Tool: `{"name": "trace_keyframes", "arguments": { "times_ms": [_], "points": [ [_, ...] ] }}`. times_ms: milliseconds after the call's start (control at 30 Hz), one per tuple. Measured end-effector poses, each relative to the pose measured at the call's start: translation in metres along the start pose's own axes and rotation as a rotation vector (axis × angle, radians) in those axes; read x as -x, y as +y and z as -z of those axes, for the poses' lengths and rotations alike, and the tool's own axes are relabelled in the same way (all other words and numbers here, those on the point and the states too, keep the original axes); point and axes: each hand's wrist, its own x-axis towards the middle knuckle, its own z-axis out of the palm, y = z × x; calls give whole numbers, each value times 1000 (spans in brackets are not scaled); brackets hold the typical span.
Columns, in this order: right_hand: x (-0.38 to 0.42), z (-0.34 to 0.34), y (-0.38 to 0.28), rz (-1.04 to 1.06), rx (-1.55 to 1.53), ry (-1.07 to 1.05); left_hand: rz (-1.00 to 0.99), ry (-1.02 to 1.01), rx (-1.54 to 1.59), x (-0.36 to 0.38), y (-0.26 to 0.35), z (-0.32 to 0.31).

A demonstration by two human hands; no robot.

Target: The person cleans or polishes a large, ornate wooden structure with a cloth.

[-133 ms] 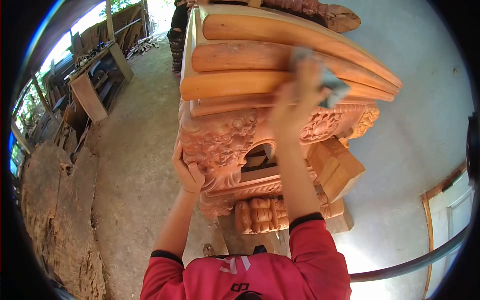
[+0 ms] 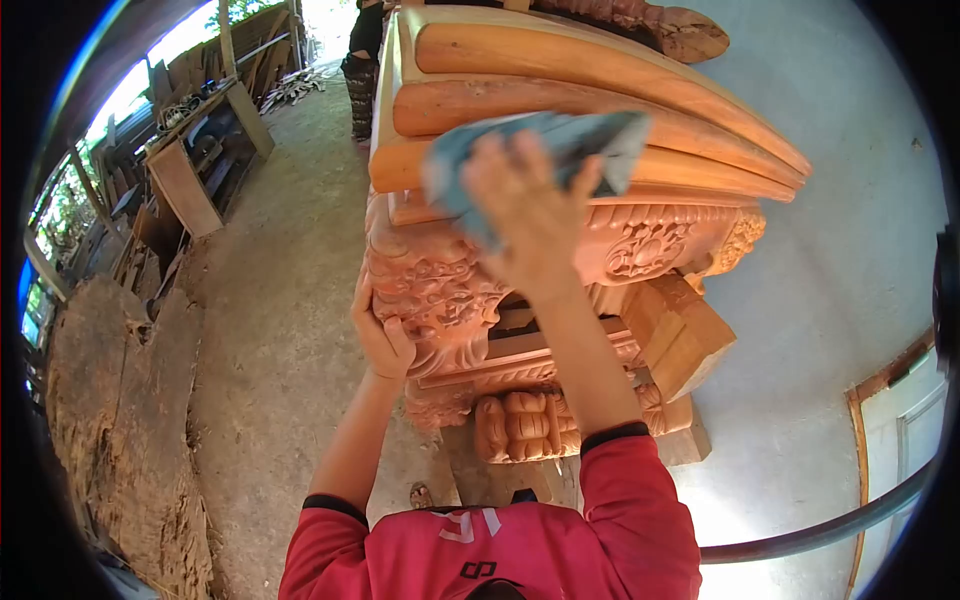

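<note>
Carved reddish-brown wooden furniture piece (image 2: 650, 250), upright before the wearer, on the concrete floor (image 2: 280, 330). Blue-grey cloth (image 2: 610, 150), spread across its rounded slats (image 2: 600, 60). Right hand (image 2: 530, 210), fingers splayed, flat on the cloth; left hand (image 2: 385, 335), part-open, against the carved corner (image 2: 430, 290).

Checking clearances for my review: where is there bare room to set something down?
The floor is bare between the weathered slab and the carved piece. It is crowded on the rounded slats, around the cloth and right hand; where the left hand meets the carving; and by the wooden frame, amid scrap wood.
</note>
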Motion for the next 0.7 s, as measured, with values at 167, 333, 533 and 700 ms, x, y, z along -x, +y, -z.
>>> {"name": "trace_keyframes", "arguments": {
  "times_ms": [167,333,533,700],
  "points": [
    [-4,3,48,-586,-30,401,7,-1,34,0,-2,-2],
    [15,-15,-35,118,-98,-73,50,-2,72,4,-6,-2],
    [78,1,15,-552,-71,-53,-26,12,-50,-6,6,0],
    [71,9,11,-872,-182,54,-3,-10,-24,-6,9,-1]
  ]
}}
